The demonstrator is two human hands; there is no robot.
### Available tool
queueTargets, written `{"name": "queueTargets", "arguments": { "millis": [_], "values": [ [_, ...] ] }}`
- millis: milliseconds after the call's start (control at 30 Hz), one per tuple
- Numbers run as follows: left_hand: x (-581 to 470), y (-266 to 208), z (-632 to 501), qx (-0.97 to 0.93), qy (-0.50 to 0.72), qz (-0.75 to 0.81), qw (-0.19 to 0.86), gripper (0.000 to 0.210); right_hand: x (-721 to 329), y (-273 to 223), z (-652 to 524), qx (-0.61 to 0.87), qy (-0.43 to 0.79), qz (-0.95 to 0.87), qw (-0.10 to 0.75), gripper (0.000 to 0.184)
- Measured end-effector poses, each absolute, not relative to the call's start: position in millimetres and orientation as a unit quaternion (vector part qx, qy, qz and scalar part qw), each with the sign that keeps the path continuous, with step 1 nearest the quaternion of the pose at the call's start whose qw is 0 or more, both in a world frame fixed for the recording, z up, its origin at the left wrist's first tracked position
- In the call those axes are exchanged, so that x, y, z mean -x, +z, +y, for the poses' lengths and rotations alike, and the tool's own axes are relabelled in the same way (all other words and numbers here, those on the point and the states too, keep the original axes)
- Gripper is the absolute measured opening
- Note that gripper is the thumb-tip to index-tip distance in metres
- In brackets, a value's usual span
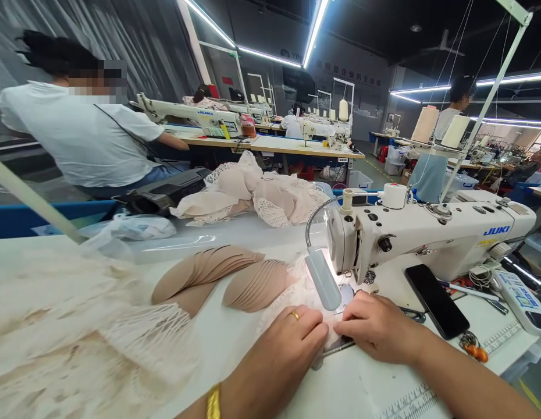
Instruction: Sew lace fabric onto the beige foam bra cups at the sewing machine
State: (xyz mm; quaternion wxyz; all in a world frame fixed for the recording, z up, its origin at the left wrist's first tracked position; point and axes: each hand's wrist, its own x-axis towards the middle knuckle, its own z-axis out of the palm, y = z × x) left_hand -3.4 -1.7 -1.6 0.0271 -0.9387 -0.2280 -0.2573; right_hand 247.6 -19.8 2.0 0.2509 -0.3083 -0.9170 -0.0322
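Observation:
Under the needle area of a white sewing machine lies a piece of cream lace fabric, lit by a small grey gooseneck lamp. My left hand, with a gold ring, has its fingers bent and closed on the near edge of the lace. Just right of it, my right hand pinches the lace beside the presser foot, its fingertips partly hidden. Left of the lace, two stacks of beige bra cups rest on the table. The needle itself is hidden behind the lamp.
Loose lace garments cover the table's left side, and more finished-looking lace bras are heaped behind. A black phone, an orange-handled tool and a white control box lie to the right. A co-worker sits at far left.

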Motion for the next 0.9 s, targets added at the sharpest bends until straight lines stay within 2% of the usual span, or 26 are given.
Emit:
{"name": "queueTargets", "arguments": {
  "millis": [433, 633, 900],
  "values": [
    [-2.7, -1.4, -4.8, 0.933, -0.263, -0.239, 0.055, 0.024, -245.7, -0.6, -22.1, 0.336, -0.007, -0.911, 0.239, 0.025],
    [-4.4, -23.4, 12.6, 0.924, -0.293, -0.241, 0.053, 0.029, -245.2, -3.5, -20.8, 0.350, -0.020, -0.906, 0.238, 0.024],
    [-5.0, -13.7, 50.1, 0.945, -0.281, -0.163, 0.031, 0.028, -244.3, -9.7, -14.9, 0.407, -0.046, -0.888, 0.210, 0.020]
  ]
}}
